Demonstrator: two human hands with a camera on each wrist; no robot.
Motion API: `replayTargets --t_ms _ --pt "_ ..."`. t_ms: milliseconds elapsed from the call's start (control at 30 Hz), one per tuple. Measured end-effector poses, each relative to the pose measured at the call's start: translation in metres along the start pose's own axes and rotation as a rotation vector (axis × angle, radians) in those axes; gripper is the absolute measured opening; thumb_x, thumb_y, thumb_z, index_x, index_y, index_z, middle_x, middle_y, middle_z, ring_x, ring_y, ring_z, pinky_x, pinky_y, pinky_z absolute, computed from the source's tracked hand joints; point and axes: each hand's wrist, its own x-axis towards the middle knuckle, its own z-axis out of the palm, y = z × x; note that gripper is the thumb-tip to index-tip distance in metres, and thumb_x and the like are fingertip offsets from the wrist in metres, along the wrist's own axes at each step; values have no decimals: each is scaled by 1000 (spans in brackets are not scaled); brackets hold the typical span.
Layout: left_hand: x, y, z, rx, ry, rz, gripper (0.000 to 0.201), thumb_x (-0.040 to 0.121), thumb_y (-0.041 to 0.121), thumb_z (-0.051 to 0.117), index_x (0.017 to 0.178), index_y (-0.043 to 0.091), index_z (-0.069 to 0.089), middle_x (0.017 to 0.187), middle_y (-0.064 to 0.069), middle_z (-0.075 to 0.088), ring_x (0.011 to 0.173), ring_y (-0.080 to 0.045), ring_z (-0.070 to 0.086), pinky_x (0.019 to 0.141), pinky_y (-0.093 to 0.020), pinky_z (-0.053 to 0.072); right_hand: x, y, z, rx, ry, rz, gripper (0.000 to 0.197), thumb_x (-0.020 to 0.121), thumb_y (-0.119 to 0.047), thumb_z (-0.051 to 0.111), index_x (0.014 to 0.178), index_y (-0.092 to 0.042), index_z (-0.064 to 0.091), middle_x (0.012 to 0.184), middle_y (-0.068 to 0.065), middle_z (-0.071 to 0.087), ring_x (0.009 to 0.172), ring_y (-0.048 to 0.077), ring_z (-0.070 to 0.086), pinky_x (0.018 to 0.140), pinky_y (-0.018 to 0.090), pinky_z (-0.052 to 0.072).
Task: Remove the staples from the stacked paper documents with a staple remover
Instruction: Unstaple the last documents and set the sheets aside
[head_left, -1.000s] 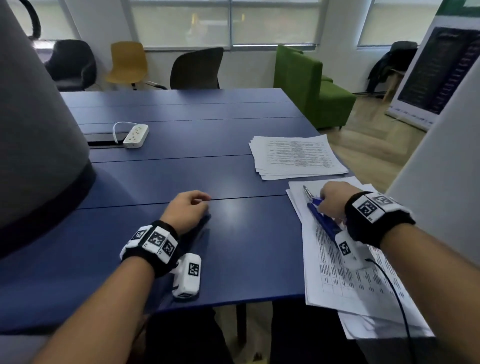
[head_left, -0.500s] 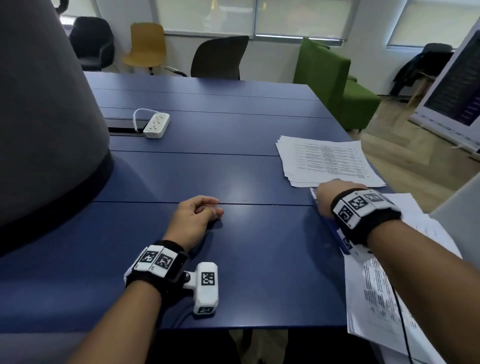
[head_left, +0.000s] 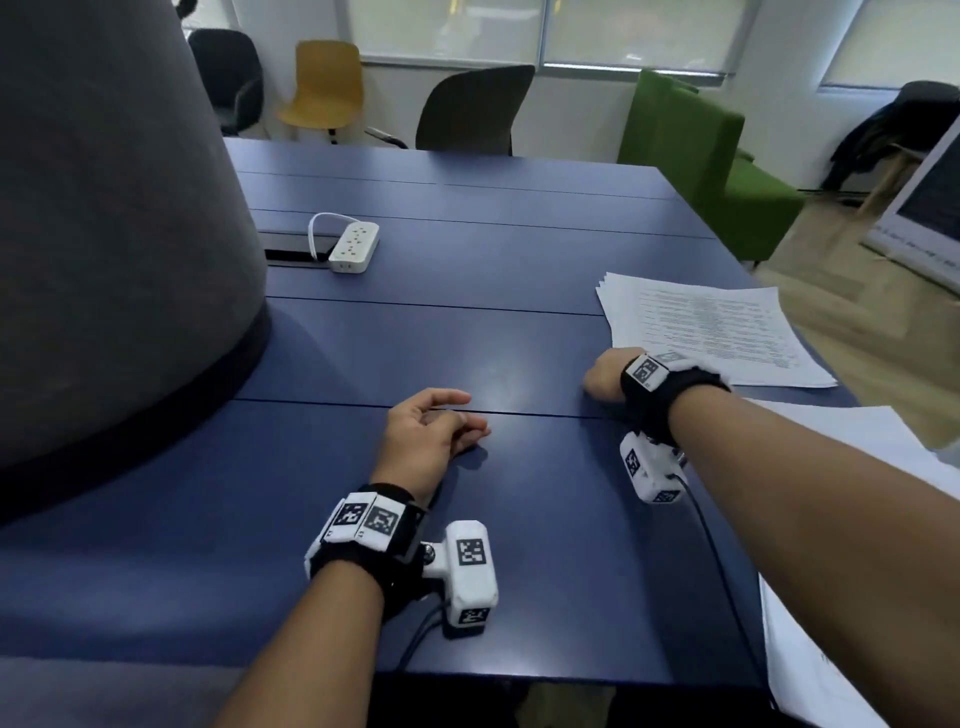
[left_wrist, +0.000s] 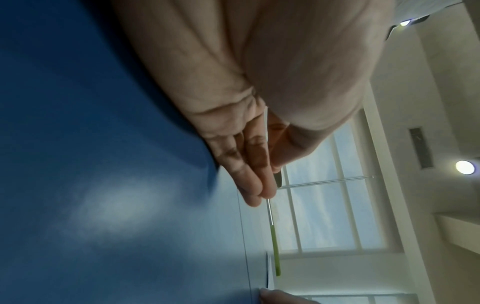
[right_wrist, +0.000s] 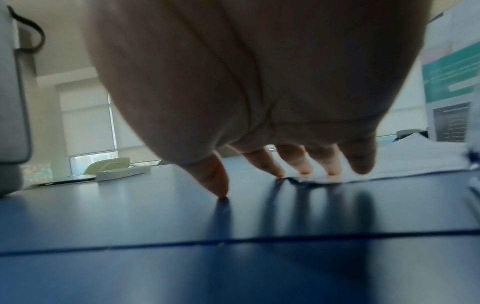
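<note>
Left hand: your left hand (head_left: 428, 428) lies on its side on the blue table (head_left: 467, 249), near the middle. It is loose and holds nothing.
Left hand, up close: the left wrist view shows your fingers (left_wrist: 249, 164) lying side by side, almost straight. The head view makes them look a bit curled.
Right hand: your right hand (head_left: 605, 376) is at 3 o'clock from the left one, well apart from it. From the head view you only see its back.
Right hand, up close: the right wrist view shows your fingers (right_wrist: 296, 158) spread out, tips pointing down. The thumb tip touches the table. The other tips sit on the near edge of the paper (right_wrist: 389, 164). The hand is spread and grips nothing.
Paper stack: the stack of white printed sheets (head_left: 711, 332) lies flat at 2 o'clock on the table, close to the right edge. The sheets are a little fanned at the left side. Its near left corner is under your right hand.
More paper: other white sheets (head_left: 841, 654) lie at 4 o'clock, partly over the table edge.
Staples: too small to see.
Staple remover: you cannot pick it out in any view. A blurry blue thing shows at the right edge of the right wrist view, but you cannot tell what it is.
Other things: a white power strip (head_left: 355, 246) sits at 11 o'clock.
</note>
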Motion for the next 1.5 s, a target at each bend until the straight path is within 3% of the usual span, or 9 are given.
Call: replayTargets --t_ms 233,367,533,667,900,1067,1233,1333,1500 --pt "1 -1 1 -16 0 3 19 95 -12 55 98 4 65 81 -18 71 75 -27 73 73 -26 62 -78 -43 -1 26 86 -194 28 91 -21 55 110 -5 67 121 17 67 110 34 63 79 29 47" --pt "-8 -2 -3 -19 47 0 22 95 1 62 116 8 65 87 -7 67 79 -21 63 72 -28 57 -111 -64 27 134 78 -418 36 91 -23 55 124 -10 64 130 13 64 121 32 58 99 32 48" --pt "-42 12 -33 1087 -57 81 49 90 41 63 137 27 64 140 -6 55 135 -27 47 117 -41 36 -132 -56 39 324 101 -513 48 93 -28 58 140 -18 55 142 4 56 131 23 50 110 33 38" --pt "-69 25 -45 1430 -219 -30 41 100 51 52 140 47 55 169 -5 16 155 -27 14 123 -54 19 -142 -49 55 21 -3 -452 49 89 -34 56 136 -23 49 147 7 41 138 33 36 109 47 39" --pt "-102 19 -49 1640 85 -119 56 96 64 41 137 28 54 161 -10 28 148 -33 24 112 -55 28 -183 -40 90 301 82 -708 61 87 -40 65 145 -36 45 149 -5 48 138 19 42 115 35 33" --pt "-126 20 -73 1617 301 -198 65 91 73 41 147 40 36 158 -13 28 142 -37 24 110 -56 27 -205 -27 113 115 119 -592 84 79 -73 59 150 -35 35 161 0 25 149 27 17 119 55 19" --pt "-118 26 -68 1446 392 -192 90 94 48 60 162 32 4 154 -13 37 140 -39 33 109 -55 35 -232 -36 124 95 177 -605 72 76 -79 54 133 -35 50 138 -7 46 129 26 35 101 50 36" --pt "-104 30 -68 1323 420 -261 91 86 35 68 160 21 18 147 -17 49 137 -42 41 110 -48 38 -232 -37 121 159 156 -548 71 77 -77 56 136 -38 51 146 -11 44 133 24 33 105 52 35" --pt "-93 39 -84 1265 414 -359 60 55 46 73 104 14 59 119 -15 65 109 -43 62 95 -46 56 -225 -32 120 269 97 -515 69 75 -75 59 134 -39 55 144 -14 49 135 20 33 108 51 37"
